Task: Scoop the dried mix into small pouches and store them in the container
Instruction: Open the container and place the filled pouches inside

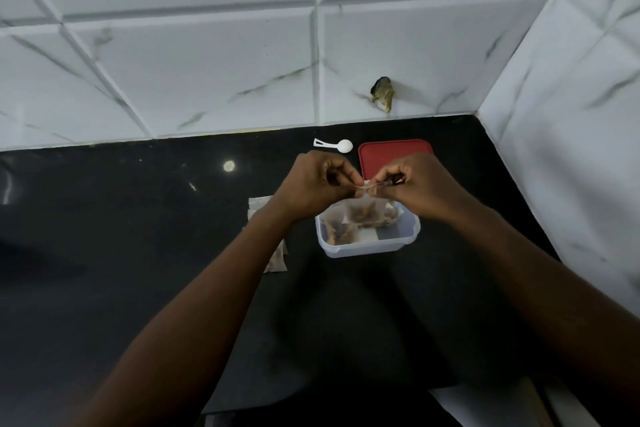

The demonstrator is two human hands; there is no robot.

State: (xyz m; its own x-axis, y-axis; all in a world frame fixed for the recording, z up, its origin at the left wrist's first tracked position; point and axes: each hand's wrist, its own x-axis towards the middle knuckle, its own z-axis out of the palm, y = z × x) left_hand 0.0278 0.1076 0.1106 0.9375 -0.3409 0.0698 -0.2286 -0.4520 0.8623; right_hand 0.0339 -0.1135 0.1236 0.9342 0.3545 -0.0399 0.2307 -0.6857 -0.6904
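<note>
Carefully now: both hands, left hand (313, 180) and right hand (417, 184), pinch the pouch (363, 208) top above the container (369, 239); a slipped pinch could spill mix onto the desk (138, 236).

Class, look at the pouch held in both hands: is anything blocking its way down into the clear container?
Nothing visible blocks it. The pouch hangs from both hands over the open container; the red lid lies behind it, off the opening.
</note>
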